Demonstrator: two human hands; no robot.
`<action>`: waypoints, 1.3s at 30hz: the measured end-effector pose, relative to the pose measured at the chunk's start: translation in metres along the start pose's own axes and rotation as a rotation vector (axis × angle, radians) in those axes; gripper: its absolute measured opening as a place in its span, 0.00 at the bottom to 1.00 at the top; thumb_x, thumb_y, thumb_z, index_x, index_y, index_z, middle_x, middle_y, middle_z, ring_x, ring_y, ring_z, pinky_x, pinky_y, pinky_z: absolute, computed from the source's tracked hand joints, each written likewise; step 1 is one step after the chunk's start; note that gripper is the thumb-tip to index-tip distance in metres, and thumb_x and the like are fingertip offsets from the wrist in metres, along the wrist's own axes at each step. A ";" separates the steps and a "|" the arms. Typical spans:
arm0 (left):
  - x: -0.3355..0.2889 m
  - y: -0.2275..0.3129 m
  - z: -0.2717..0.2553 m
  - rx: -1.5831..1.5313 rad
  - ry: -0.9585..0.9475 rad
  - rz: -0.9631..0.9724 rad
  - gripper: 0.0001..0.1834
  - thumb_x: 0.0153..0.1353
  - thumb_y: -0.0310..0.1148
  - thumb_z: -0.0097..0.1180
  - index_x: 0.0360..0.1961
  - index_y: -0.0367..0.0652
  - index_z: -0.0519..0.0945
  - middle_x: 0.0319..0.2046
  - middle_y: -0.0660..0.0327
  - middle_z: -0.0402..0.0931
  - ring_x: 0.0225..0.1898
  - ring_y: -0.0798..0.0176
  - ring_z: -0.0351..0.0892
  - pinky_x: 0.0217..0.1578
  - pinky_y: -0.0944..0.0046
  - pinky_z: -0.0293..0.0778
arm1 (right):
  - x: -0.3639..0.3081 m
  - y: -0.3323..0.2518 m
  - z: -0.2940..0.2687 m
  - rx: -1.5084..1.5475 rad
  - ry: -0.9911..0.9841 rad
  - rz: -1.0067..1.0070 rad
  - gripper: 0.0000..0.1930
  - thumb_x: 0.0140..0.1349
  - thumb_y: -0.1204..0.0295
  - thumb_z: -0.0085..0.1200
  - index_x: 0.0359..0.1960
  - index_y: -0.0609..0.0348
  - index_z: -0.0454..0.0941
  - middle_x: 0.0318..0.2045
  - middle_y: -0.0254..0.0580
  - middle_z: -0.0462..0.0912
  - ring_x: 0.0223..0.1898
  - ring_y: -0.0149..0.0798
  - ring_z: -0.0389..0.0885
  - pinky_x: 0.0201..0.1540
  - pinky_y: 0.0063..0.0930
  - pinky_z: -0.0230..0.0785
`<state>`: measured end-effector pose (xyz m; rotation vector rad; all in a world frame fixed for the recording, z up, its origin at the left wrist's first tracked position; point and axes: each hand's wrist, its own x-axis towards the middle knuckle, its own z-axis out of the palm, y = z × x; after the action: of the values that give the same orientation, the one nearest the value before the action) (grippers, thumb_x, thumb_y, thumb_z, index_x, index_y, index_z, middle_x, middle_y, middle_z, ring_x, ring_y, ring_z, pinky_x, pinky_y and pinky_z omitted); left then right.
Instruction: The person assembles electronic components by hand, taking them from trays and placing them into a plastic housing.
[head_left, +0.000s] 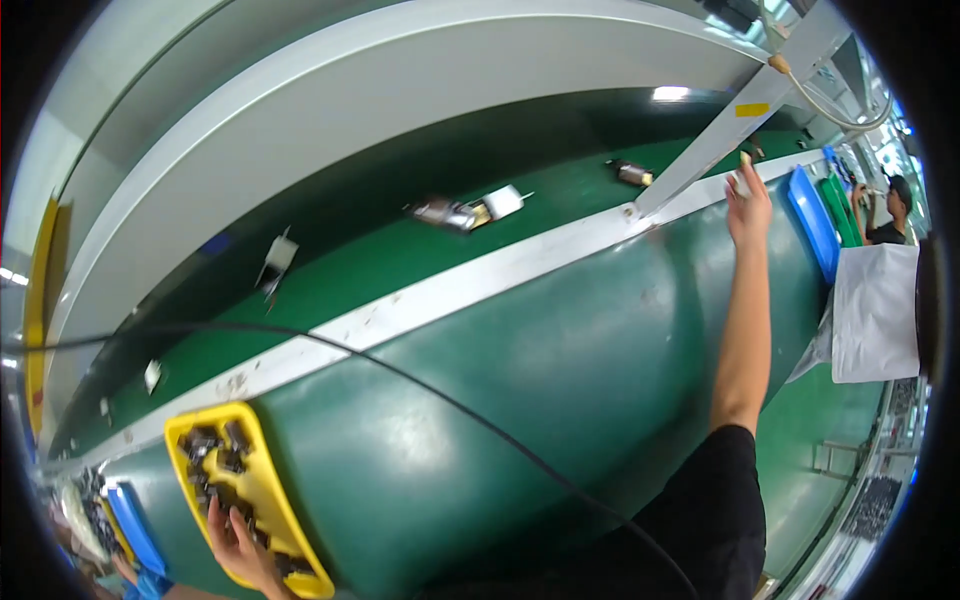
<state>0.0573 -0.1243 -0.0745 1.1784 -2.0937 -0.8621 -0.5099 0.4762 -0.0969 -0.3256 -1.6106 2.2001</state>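
My left hand (238, 550) reaches into a yellow tray (262, 450) at the lower left. Its fingers are apart, over and touching small dark block-like parts (228, 460). At the upper right my right hand (748, 205) stretches to the edge of a green conveyor belt (360, 262), fingers extended. A pale tip shows at its fingertip; whether that is a small piece or a finger covering I cannot make out. Just past the fingertips is a small dark part (757, 148). Along the belt lie a brown-and-white part (460, 213), a dark brown part (630, 173) and a white part with wires (278, 258).
A black cable (440, 395) crosses above the green worktop (520, 350). A slanted metal post (730, 125) stands beside my right hand. Blue bins (815, 225) (138, 530) lie at both ends. Other people (890, 210) work at the far right and lower left.
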 end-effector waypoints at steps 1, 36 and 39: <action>0.000 -0.003 0.002 -0.158 0.040 0.000 0.18 0.64 0.25 0.50 0.55 0.33 0.71 0.45 0.55 0.76 0.42 0.64 0.76 0.40 0.69 0.74 | -0.024 -0.020 -0.025 0.194 -0.104 0.070 0.16 0.60 0.70 0.57 0.50 0.58 0.74 0.40 0.37 0.78 0.38 0.34 0.75 0.44 0.27 0.67; -0.053 0.006 -0.009 -1.452 -0.534 -0.424 0.26 0.58 0.24 0.57 0.58 0.37 0.66 0.44 0.55 0.74 0.43 0.58 0.77 0.45 0.60 0.74 | -0.553 -0.026 0.085 -1.149 -1.234 -0.126 0.17 0.43 0.75 0.66 0.35 0.60 0.72 0.32 0.46 0.79 0.30 0.47 0.80 0.30 0.36 0.72; -0.046 0.002 -0.003 -1.608 -0.671 -0.522 0.24 0.64 0.34 0.51 0.59 0.41 0.64 0.49 0.52 0.71 0.47 0.51 0.76 0.44 0.57 0.75 | -0.559 -0.061 0.068 -1.177 -1.665 0.353 0.20 0.44 0.78 0.65 0.42 0.58 0.75 0.37 0.47 0.81 0.38 0.44 0.82 0.37 0.29 0.75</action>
<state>0.0786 -0.0838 -0.0791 0.4295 -0.6795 -2.6504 -0.0261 0.1863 -0.0425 1.4165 -3.7163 1.0705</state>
